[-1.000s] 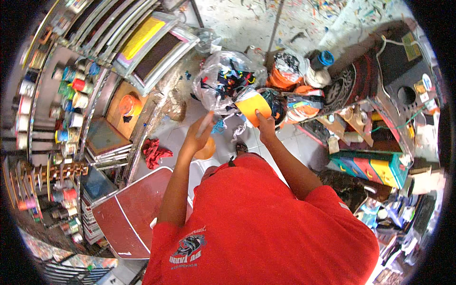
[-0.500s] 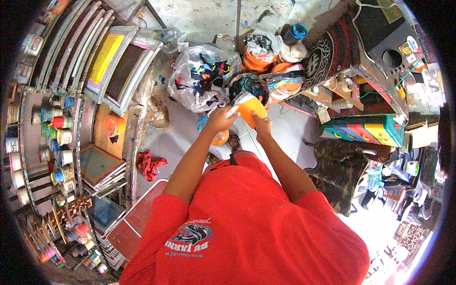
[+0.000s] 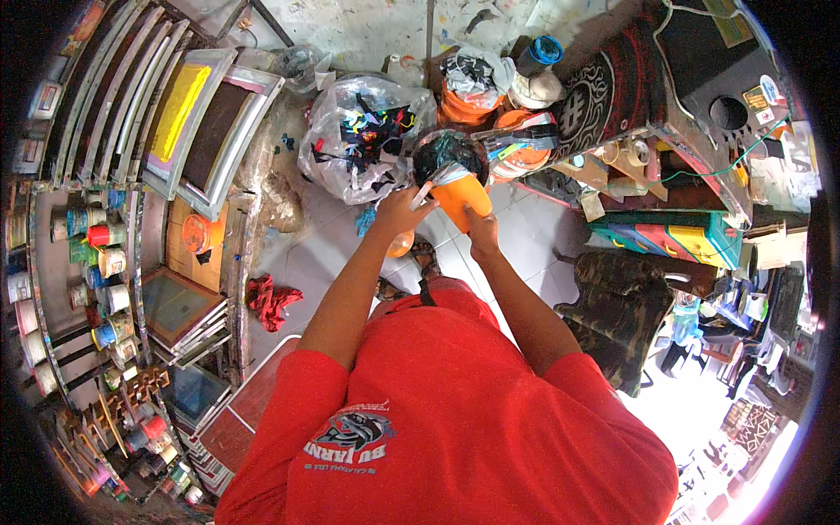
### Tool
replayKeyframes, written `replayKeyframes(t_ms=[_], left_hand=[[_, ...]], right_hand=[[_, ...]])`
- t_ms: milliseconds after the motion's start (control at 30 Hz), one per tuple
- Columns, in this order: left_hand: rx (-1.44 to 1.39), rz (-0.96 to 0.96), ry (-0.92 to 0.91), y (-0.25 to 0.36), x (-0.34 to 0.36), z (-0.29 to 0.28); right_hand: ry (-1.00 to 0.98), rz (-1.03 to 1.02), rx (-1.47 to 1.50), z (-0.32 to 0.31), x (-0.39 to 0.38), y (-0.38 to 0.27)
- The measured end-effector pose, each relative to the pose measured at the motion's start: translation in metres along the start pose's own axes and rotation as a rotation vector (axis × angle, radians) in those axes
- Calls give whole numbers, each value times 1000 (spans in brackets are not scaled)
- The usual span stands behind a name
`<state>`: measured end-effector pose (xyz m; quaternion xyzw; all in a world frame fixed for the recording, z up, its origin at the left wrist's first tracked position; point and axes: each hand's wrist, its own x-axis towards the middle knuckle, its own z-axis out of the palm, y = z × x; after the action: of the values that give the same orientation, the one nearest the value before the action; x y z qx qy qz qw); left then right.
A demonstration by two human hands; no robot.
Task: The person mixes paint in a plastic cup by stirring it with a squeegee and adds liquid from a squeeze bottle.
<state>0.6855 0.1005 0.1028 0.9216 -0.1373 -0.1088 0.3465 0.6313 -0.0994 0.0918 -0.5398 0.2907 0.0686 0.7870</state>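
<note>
Orange container (image 3: 462,198), one, between two hands (image 3: 400,213) (image 3: 483,234)

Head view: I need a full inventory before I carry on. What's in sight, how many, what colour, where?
container: one, orange, in the right hand
slim tool: one, whitish, in the left hand
clear bag: one, multicoloured scraps inside, beyond the left hand
round tub: one, dark, just beyond the container
buckets: two, orange, beyond the tub
red cloth: one, floor, left
framed screens: several, one yellow, upper left
jars: many, mixed colours, left shelves
board: one, dark red, lower left
drawer unit: one, green with multicoloured fronts, right
seat: one, camouflage-patterned, right
shirt: one, red, lower middle
hands: left, right, bare, centre

Smaller clutter: too indistinct to count.
</note>
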Motion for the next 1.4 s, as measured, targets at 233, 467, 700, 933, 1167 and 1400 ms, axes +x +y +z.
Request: replayKeyframes(t_ms=[233, 467, 700, 933, 1167, 1400], left_hand=[[-34, -127, -49, 29, 5, -22], [-59, -15, 155, 36, 21, -20], [-67, 3, 108, 71, 34, -35], [37, -10, 130, 67, 41, -35], [-29, 14, 103, 60, 38, -35], [-13, 44, 116, 57, 34, -42]], right_hand=[[7, -13, 53, 3, 12, -19], [-32, -32, -35, 5, 21, -28], [12, -132, -178, 3, 29, -24], [23, -282, -279, 6, 30, -29], [64, -796, -1017, 4, 33, -50], [9, -1143, -1399, -2, 35, -85]])
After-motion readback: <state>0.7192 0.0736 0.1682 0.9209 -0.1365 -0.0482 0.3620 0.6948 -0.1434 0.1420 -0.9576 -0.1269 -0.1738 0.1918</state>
